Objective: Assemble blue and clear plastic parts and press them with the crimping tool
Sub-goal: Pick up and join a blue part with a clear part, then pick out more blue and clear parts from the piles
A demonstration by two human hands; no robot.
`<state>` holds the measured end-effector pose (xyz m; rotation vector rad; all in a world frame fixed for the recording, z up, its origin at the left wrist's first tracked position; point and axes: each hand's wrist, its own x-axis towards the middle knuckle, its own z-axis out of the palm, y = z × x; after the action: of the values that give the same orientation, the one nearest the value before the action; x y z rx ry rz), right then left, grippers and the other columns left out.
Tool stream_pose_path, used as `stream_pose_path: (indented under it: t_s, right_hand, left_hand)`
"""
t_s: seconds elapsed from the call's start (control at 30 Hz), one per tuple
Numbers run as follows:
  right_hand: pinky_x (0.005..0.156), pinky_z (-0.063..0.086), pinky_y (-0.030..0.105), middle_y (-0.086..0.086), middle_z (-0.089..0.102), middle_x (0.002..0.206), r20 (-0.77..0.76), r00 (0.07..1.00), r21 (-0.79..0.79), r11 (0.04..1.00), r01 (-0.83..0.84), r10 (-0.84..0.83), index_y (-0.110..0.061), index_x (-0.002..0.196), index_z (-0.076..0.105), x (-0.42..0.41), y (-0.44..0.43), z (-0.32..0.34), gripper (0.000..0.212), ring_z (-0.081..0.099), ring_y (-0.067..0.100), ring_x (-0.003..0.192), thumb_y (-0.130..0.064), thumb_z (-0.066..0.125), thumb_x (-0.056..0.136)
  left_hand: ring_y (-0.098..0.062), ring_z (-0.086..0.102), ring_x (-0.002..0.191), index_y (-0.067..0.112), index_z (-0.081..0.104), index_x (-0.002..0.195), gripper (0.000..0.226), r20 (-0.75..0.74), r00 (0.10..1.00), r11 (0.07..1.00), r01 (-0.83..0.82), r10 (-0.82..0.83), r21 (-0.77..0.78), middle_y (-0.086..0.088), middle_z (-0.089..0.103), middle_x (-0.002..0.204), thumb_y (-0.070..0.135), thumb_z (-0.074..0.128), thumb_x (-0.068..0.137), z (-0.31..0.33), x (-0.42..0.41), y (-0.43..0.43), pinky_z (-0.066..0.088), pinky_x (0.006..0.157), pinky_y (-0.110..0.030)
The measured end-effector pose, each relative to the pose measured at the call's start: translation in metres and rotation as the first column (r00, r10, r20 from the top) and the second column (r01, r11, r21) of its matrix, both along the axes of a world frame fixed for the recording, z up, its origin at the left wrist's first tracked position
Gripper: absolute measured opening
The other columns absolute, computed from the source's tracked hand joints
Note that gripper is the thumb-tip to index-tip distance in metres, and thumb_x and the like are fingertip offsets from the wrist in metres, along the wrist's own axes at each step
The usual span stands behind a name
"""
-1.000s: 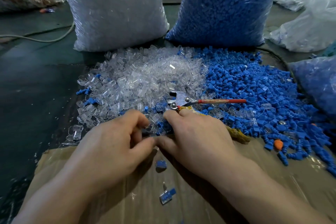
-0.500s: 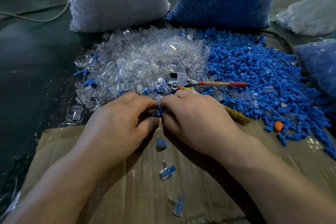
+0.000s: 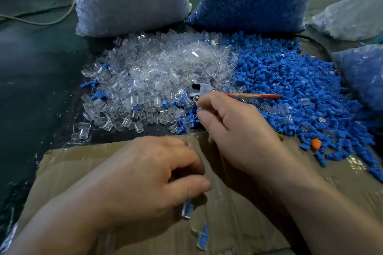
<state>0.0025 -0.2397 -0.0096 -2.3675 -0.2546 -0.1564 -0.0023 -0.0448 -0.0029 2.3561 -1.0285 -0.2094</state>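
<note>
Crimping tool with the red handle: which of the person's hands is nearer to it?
Right. The right hand, pinching a clear part, has its fingertips right at the metal head of the crimping tool. The left hand is lower, over the cardboard, well short of it.

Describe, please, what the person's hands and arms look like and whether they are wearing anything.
The left hand and right hand are both bare: no gloves, rings or watch show. Both forearms are bare too, with no sleeve reaching into view.
</note>
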Motion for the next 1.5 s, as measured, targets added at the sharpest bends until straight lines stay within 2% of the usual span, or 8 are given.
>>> stream_pose_path:
  t_s: [0.17,0.33,0.47,0.77,0.83,0.9,1.0,1.5]
  right_hand:
    - [0.071,0.051,0.03,-0.016,0.066,0.08,-0.071,0.997,0.193,0.981,-0.001,0.015,-0.031,0.093,0.065,0.0,-0.002,0.004,0.005,0.062,0.003,0.075,-0.03,0.067,0.089]
    - [0.076,0.052,0.031,-0.017,0.069,0.087,-0.073,0.984,0.209,0.967,-0.145,0.163,-0.032,0.098,0.067,-0.006,0.002,0.004,0.013,0.065,0.002,0.084,-0.027,0.071,0.086]
    - [0.075,0.055,0.048,-0.002,0.07,0.087,-0.173,0.961,0.375,0.917,-0.136,0.213,-0.031,0.101,0.061,-0.007,0.003,0.004,0.02,0.068,0.018,0.078,-0.022,0.071,0.087]
    - [0.052,0.054,0.033,0.012,0.067,0.071,-0.323,0.898,0.776,0.627,0.07,0.3,-0.005,0.089,0.063,-0.005,0.004,0.013,0.009,0.064,0.027,0.059,-0.01,0.059,0.095]
    - [0.056,0.053,0.034,0.001,0.067,0.072,-0.262,0.954,0.582,0.812,0.033,0.149,-0.018,0.087,0.064,-0.004,0.003,0.008,0.008,0.064,0.015,0.062,-0.017,0.062,0.094]
    - [0.068,0.05,0.035,-0.01,0.063,0.08,-0.017,1.0,0.076,0.997,0.02,-0.018,-0.027,0.095,0.062,-0.002,0.001,0.002,0.005,0.059,0.009,0.072,-0.028,0.065,0.091]
    - [0.072,0.047,0.038,-0.009,0.054,0.098,0.047,0.999,-0.355,0.935,-0.008,0.026,-0.03,0.111,0.056,-0.001,0.009,0.001,0.022,0.057,0.019,0.088,-0.04,0.054,0.092]
    - [0.084,0.035,0.028,-0.007,0.05,0.13,0.048,0.992,-0.57,0.819,-0.071,0.119,-0.028,0.13,0.045,0.001,0.005,0.009,0.032,0.045,0.018,0.103,-0.022,0.044,0.098]
  left_hand:
    - [-0.004,0.07,0.064,0.042,0.065,0.096,0.034,-0.322,0.866,0.809,-0.483,0.383,-0.336,0.009,0.074,0.079,0.067,0.06,0.074,-0.002,0.008,0.002,0.054,0.055,-0.018]
    - [-0.012,0.062,0.053,0.036,0.076,0.097,0.02,-0.65,0.736,0.667,-0.582,0.189,-0.465,-0.008,0.072,0.07,0.046,0.077,0.081,-0.011,0.01,-0.006,0.05,0.049,-0.021]
    - [-0.016,0.062,0.057,0.029,0.078,0.098,0.024,-0.678,0.723,0.627,-0.59,0.132,-0.508,-0.01,0.071,0.072,0.034,0.075,0.075,-0.016,0.011,-0.007,0.05,0.052,-0.023]
    - [-0.019,0.071,0.066,0.024,0.077,0.094,0.023,-0.607,0.786,0.531,-0.567,0.118,-0.63,-0.011,0.074,0.079,0.022,0.081,0.072,-0.014,0.008,-0.011,0.057,0.061,-0.029]
    - [-0.019,0.068,0.061,0.021,0.077,0.092,0.019,-0.649,0.744,0.445,-0.64,0.159,-0.626,-0.011,0.071,0.072,0.024,0.08,0.074,-0.015,0.008,-0.012,0.055,0.056,-0.03]
    - [-0.018,0.069,0.06,0.021,0.077,0.092,0.015,-0.675,0.721,0.338,-0.682,0.16,-0.648,-0.009,0.071,0.072,0.018,0.077,0.077,-0.015,0.013,-0.009,0.056,0.054,-0.029]
    - [-0.015,0.071,0.062,0.025,0.078,0.087,0.016,-0.686,0.705,0.256,-0.706,0.178,-0.66,-0.003,0.072,0.072,0.015,0.074,0.075,-0.014,0.017,-0.007,0.057,0.052,-0.027]
    - [-0.01,0.066,0.059,0.029,0.073,0.08,0.008,-0.599,0.722,0.493,-0.683,0.346,-0.539,-0.007,0.072,0.071,0.033,0.071,0.074,-0.023,0.013,-0.019,0.053,0.054,-0.017]
